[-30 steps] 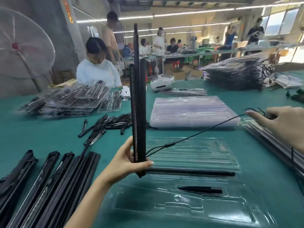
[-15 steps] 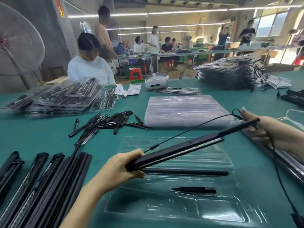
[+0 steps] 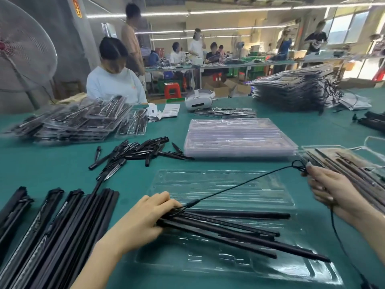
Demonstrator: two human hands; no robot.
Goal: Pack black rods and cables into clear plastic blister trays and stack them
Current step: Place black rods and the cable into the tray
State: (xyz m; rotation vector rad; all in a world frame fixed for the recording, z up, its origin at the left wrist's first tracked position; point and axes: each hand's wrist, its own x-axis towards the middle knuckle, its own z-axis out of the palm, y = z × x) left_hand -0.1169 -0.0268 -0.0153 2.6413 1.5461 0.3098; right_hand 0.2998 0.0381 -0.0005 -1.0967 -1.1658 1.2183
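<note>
An open clear blister tray (image 3: 218, 184) lies on the green table in front of me. Several long black rods (image 3: 239, 232) lie fanned across its near half. My left hand (image 3: 143, 220) grips their left ends and holds them down on the tray. A thin black cable (image 3: 239, 185) runs from those ends up to the right. My right hand (image 3: 331, 188) pinches the cable's looped end above the tray's right edge, and the rest of the cable hangs down past my right wrist.
A row of black rods (image 3: 52, 236) lies at my near left. Short black pieces (image 3: 141, 152) are heaped behind the tray, beside a stack of clear trays (image 3: 237, 138). Packed trays (image 3: 350, 174) lie under my right hand, more (image 3: 73, 124) at far left. A person sits opposite.
My left hand has swung the rods from upright down flat onto the tray. My right hand kept the cable end and drew it out to the right.
</note>
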